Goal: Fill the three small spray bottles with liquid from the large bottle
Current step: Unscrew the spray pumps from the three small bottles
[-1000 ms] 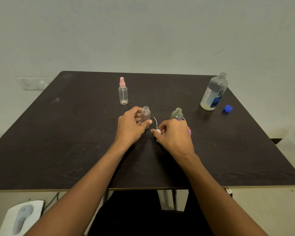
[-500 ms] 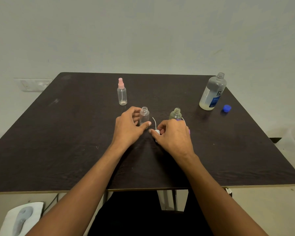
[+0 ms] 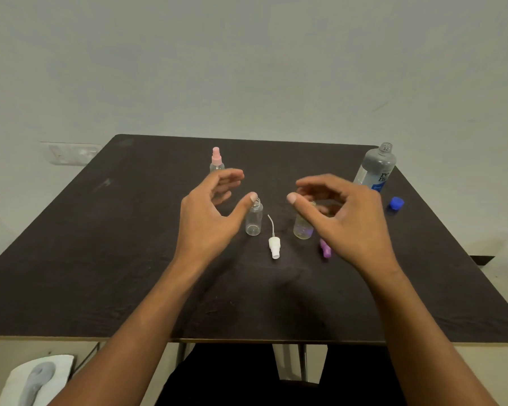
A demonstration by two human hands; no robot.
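Through the head camera, both hands were caught raised above the dark table point(image 3: 100, 259), and nothing was held in either. The left hand point(image 3: 208, 218) was spread with its fingers loosely curved, the thumb tip seen right by the neck of the first open bottle point(image 3: 253, 221), which was stood upright near the table's middle. The right hand point(image 3: 352, 221) was opened just as wide, and the second open bottle point(image 3: 301, 227) was partly covered by its thumb. A white spray head point(image 3: 274, 247) was laid flat between the two bottles, tube pointed away. A purple spray head point(image 3: 325, 249) was half hidden under the right hand. Farther back, the pink-topped bottle point(image 3: 216, 161) was stood capped behind the left fingers. At the far right, the large bottle point(image 3: 377, 168) was stood uncapped, its blue cap point(image 3: 396, 203) left just beside it.
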